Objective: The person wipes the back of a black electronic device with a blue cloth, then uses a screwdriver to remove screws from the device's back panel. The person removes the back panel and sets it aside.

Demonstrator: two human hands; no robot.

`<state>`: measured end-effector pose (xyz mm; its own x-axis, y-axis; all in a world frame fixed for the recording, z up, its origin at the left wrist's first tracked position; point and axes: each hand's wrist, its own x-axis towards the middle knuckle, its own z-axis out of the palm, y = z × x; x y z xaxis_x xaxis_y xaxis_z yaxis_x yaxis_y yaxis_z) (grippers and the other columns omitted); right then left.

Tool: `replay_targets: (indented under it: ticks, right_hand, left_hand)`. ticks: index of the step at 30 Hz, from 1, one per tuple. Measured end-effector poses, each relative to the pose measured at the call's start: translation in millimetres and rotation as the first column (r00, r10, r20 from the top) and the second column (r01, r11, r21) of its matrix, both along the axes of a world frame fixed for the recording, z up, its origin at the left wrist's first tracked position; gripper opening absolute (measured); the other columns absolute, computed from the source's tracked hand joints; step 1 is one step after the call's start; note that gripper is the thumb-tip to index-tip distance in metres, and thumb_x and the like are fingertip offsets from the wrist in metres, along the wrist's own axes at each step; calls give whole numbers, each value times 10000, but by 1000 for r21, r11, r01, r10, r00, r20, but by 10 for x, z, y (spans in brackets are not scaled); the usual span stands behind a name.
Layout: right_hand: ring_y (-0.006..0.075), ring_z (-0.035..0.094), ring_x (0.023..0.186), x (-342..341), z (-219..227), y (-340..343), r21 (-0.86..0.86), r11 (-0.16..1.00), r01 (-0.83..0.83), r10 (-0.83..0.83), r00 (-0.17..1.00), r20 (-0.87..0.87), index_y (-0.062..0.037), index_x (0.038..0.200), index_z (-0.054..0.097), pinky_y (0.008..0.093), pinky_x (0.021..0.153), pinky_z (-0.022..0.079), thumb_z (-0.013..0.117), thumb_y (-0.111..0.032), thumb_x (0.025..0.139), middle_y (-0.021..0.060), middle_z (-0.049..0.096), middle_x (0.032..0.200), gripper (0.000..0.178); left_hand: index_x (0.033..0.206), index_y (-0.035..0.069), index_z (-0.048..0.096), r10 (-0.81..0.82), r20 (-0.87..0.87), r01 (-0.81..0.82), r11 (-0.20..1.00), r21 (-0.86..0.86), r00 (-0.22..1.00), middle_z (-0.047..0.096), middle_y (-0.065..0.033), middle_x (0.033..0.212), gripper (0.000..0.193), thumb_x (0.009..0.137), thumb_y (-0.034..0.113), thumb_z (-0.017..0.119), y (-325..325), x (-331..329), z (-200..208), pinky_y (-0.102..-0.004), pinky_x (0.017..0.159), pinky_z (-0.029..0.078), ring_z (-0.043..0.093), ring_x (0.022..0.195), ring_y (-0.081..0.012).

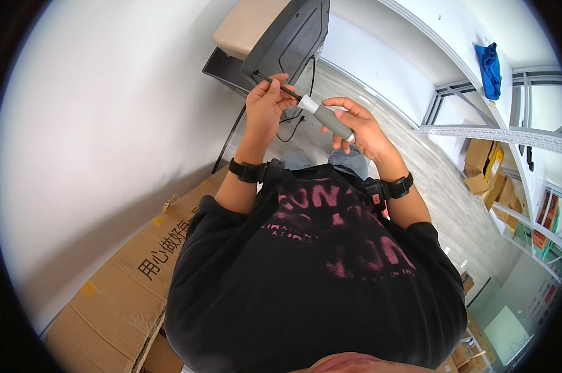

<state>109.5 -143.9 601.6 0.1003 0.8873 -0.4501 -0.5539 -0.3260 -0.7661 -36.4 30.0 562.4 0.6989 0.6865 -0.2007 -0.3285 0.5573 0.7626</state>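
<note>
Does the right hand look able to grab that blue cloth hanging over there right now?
Probably not: the right hand is at the grey screwdriver handle, and the blue cloth hangs well off to the right, seemingly too far without stepping over.

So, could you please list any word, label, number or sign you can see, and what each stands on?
I won't copy wording, so each is described:
Cardboard box: large black characters, partly legible.
Black shirt: patchy pink lettering, partly legible.
Black strap on the right wrist: small red label, unreadable.
Yellow package, right: print too small to read.
Pale panel, lower right: red marks, unreadable.
Screwdriver: none made out.
</note>
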Motion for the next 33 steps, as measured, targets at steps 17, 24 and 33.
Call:
replay_targets:
  ticks: [17,24,33]
  right_hand:
    - [153,630,723,-47,-153,-1,7,999,40,-41,992,116,-76,1228,484,219,459,482,608,-245,880,105,548,1040,405]
    - [106,545,722,15,50,10,-21,1000,0,-5,971,-237,-58,1223,489,197,504,474,634,-63,816,59,555,1003,431]
    - [156,631,801,-107,-198,12,157,987,46,-96,940,327,-30,1215,486,206,436,455,554,-158,887,79,552,1056,359]
  left_hand:
    - [1114,-27,547,-111,-61,111,994,-3,992,619,-83,859,252,953,163,515,22,3,17,-328,748,537,643,827,-214]
    - [1127,-1,552,-153,-57,156,986,53,987,606,-68,895,233,954,149,509,34,-21,-23,-321,757,523,628,863,-197]
    - [1161,9,547,-150,-100,154,987,35,984,608,-60,898,247,950,133,511,11,-19,18,-312,756,525,626,844,-181]
